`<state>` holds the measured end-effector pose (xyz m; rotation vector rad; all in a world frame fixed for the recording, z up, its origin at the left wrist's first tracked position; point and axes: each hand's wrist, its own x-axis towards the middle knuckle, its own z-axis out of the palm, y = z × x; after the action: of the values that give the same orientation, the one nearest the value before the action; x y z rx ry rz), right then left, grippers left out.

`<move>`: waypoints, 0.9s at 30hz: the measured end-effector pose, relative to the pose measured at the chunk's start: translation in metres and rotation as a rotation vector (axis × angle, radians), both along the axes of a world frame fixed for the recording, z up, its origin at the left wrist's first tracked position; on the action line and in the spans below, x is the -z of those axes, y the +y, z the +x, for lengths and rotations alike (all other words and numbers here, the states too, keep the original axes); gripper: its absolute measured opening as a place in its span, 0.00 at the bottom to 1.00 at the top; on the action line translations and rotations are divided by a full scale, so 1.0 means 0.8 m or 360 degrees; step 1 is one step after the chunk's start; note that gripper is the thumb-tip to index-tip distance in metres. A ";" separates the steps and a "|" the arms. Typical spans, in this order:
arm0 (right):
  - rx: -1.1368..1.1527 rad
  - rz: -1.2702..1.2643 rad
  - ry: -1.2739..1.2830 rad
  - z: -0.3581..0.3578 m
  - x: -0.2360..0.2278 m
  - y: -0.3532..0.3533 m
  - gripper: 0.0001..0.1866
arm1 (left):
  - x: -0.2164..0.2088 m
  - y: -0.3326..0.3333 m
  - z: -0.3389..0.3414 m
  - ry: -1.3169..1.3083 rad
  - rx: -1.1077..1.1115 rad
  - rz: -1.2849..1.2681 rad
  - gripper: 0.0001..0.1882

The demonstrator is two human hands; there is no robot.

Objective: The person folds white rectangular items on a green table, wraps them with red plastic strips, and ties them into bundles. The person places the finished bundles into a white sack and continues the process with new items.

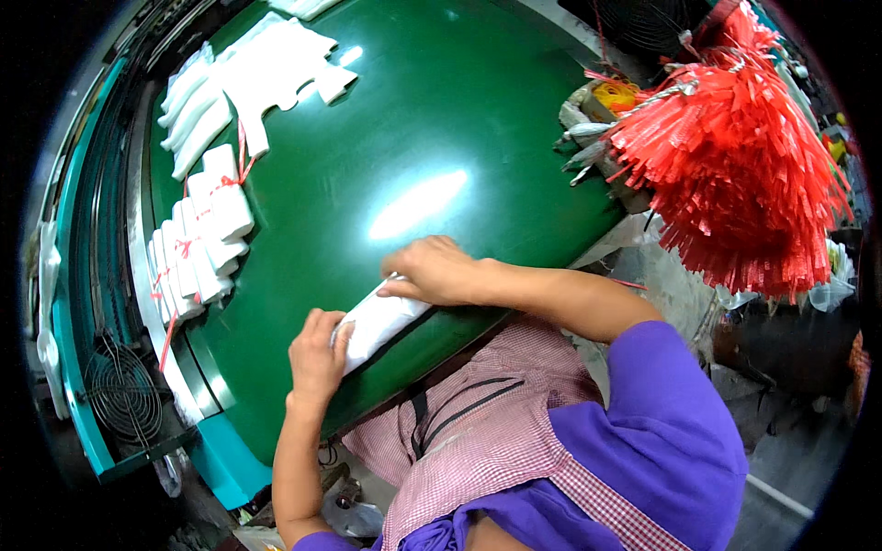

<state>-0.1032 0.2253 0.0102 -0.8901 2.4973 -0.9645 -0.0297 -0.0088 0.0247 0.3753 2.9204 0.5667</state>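
A folded bundle of white plastic bags (382,323) lies slantwise at the near edge of the green table (459,119). My left hand (318,354) grips its lower left end, the thumb on top of the plastic. At its upper right end my right hand (436,271) is closed over the bundle, with the fingers curled. The underside of the bundle and some fingertips are hidden. Left of my hands, several rolled white bundles (197,243) tied with red strips stand in a row. Behind them lie loose white bags (266,64) with cut-out handles.
A big hank of red plastic strips (730,174) hangs at the right, beside the table's edge. Some yellow string (616,95) lies near it. Along the left runs a teal machine frame (69,303) with a round wire guard (124,395).
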 end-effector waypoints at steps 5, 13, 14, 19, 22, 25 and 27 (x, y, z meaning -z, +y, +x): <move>0.0396 -0.0932 -0.0324 0.007 0.041 0.014 0.14 | 0.008 0.032 -0.007 0.0420 0.0242 0.0333 0.16; 0.1905 -0.2296 -0.0370 0.051 0.021 0.206 0.21 | -0.004 0.040 -0.019 -0.0735 0.0041 0.0535 0.18; 0.1932 -0.2291 -0.0277 0.032 0.033 0.217 0.20 | 0.003 0.039 -0.010 -0.0582 0.0093 0.0666 0.16; 0.1155 -0.1291 0.0361 0.011 0.032 0.098 0.14 | 0.016 0.023 0.050 -0.0691 -0.0204 0.1634 0.17; -0.0141 -0.0080 -0.0586 0.074 -0.006 -0.011 0.09 | 0.014 0.002 0.071 -0.1149 -0.0492 0.2220 0.22; -0.0904 -0.0217 -0.0312 0.135 0.012 -0.033 0.09 | 0.003 -0.007 0.076 -0.1257 -0.0512 0.2294 0.23; -0.0773 0.0177 -0.0446 0.124 -0.004 -0.005 0.10 | -0.006 -0.019 0.062 -0.1008 -0.0491 0.2240 0.23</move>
<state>-0.0042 0.2214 0.0134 -1.1605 1.9489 -0.7199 0.0202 -0.0236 0.0293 -0.1526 1.5562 2.1933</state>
